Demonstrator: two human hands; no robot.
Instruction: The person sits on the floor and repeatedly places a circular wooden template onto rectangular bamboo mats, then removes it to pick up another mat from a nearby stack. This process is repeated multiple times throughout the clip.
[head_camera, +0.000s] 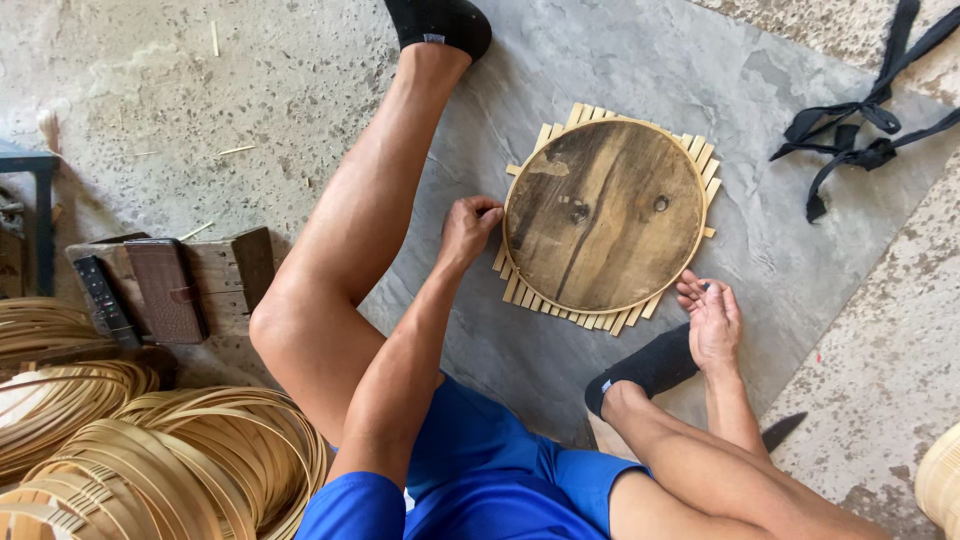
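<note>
One grey mat covers the concrete floor, with open room all round the work. On it lies one round wooden disc, set on a square weave of bamboo slats whose ends stick out past its rim on every side. Several coils of bamboo strip are stacked at the lower left, well apart. One black strap lies at the mat's far right edge. A brown wallet and a dark remote rest on a wooden block (left of the knee). The left hand has its grip pinched narrow at the disc's left rim; the right hand sits by the lower right rim, fingers loosely curled, holding nothing
</note>
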